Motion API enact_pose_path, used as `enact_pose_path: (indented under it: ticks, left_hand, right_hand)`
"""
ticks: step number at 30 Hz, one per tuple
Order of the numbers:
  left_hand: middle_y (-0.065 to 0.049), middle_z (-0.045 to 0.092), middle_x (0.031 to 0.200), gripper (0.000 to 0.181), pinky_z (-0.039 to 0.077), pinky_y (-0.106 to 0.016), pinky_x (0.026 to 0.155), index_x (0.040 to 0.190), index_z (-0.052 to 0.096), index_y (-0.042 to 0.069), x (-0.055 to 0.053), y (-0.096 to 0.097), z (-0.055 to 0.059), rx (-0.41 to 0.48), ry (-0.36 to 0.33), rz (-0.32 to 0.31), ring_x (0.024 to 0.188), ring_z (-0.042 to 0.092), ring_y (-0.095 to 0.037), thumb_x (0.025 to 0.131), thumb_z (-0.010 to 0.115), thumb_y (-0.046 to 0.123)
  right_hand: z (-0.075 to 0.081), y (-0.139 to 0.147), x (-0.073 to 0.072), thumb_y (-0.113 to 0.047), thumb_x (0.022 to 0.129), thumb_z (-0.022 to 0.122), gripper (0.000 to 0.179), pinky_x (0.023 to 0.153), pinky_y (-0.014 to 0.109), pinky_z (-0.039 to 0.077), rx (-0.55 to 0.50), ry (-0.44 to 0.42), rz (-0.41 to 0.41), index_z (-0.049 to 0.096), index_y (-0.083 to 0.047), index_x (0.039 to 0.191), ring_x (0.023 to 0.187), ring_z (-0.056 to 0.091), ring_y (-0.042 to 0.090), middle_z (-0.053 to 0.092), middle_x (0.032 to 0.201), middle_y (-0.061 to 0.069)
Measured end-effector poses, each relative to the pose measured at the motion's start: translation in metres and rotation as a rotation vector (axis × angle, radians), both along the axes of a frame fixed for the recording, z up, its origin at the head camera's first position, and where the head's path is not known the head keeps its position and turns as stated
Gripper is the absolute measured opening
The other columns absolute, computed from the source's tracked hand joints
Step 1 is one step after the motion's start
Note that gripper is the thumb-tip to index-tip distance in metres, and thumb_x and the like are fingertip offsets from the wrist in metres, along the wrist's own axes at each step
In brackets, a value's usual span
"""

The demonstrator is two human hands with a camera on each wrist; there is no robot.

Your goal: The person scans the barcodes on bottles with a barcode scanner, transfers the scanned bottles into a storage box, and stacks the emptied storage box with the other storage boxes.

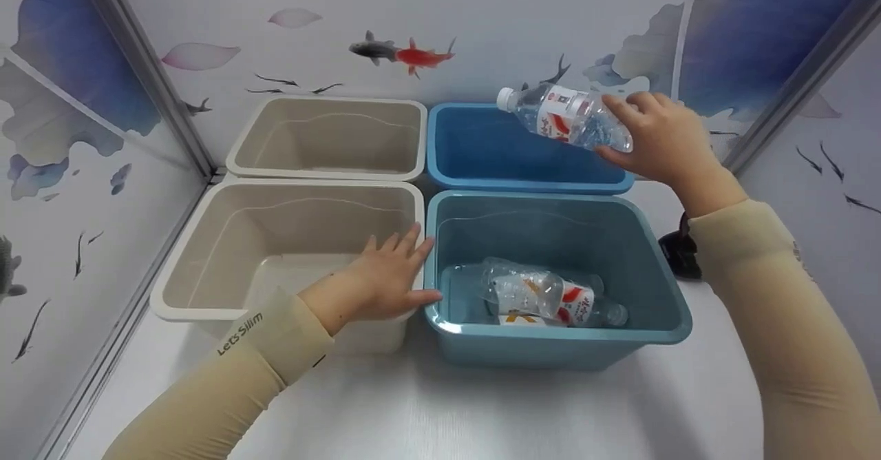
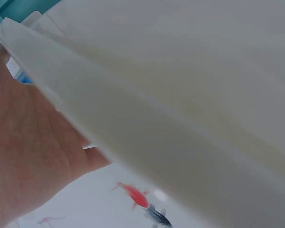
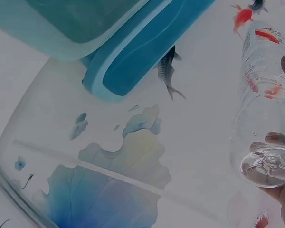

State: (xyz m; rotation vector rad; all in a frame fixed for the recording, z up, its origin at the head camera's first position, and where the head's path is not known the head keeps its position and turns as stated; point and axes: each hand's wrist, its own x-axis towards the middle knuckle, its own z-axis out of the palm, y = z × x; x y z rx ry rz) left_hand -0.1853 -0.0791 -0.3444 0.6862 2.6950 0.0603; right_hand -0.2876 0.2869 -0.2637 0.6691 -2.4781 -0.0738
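In the head view the light is soft and seems to fall from above. The teal bin (image 1: 550,334) shines at its near left corner, and faint grey shadows lie on the white table (image 1: 440,408). The left wrist view is hazy, with the pale bin (image 2: 133,123) blurred; the right one is dull, but the bottle (image 3: 257,109) has small highlights.

four bins (image 1: 544,354) (two beige, two blue), at least three bottles (image 1: 564,117)
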Motion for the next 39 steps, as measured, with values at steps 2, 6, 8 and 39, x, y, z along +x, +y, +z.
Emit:
enact_pose_path:
  ticks: [2, 6, 8, 39]
  left_hand:
    - [-0.009, -0.004, 0.159, 0.086, 0.013, -0.059, 0.112, 0.152, 0.005, 0.018, 0.0, 0.0, 0.0, 0.001, 0.0, -0.002, 0.144, 0.015, -0.036, 0.088, 0.036, 0.068]
    - [-0.01, -0.003, 0.159, 0.086, 0.013, -0.059, 0.112, 0.152, 0.006, 0.017, 0.001, 0.001, 0.001, -0.003, 0.004, -0.005, 0.144, 0.016, -0.036, 0.088, 0.036, 0.067]
    - [-0.01, -0.003, 0.159, 0.086, 0.014, -0.059, 0.112, 0.152, 0.005, 0.017, 0.0, 0.001, 0.001, -0.012, 0.009, -0.009, 0.144, 0.016, -0.036, 0.088, 0.035, 0.068]
    - [-0.008, -0.003, 0.159, 0.086, 0.013, -0.059, 0.113, 0.152, 0.005, 0.018, 0.0, 0.0, -0.002, 0.001, 0.007, -0.005, 0.144, 0.016, -0.036, 0.088, 0.035, 0.067]
  right_hand:
    - [0.001, -0.007, -0.001, -0.033, 0.082, 0.069, 0.061, 0.076, 0.059, 0.05, -0.001, -0.018, -0.008, 0.049, -0.012, 0.135, 0.098, 0.056, 0.042, 0.058, 0.114, 0.024]
    - [0.004, -0.022, -0.003, -0.033, 0.082, 0.069, 0.061, 0.076, 0.059, 0.05, -0.002, -0.034, 0.007, 0.049, -0.012, 0.135, 0.102, 0.057, 0.042, 0.057, 0.117, 0.024]
    - [0.005, -0.028, -0.005, -0.033, 0.082, 0.069, 0.061, 0.076, 0.057, 0.051, 0.001, -0.032, 0.02, 0.049, -0.011, 0.135, 0.102, 0.057, 0.042, 0.057, 0.117, 0.024]
    - [-0.013, -0.144, -0.039, -0.039, 0.085, 0.064, 0.063, 0.095, 0.05, 0.046, 0.011, -0.241, 0.0, 0.044, -0.005, 0.134, 0.114, 0.054, 0.036, 0.054, 0.128, 0.02]
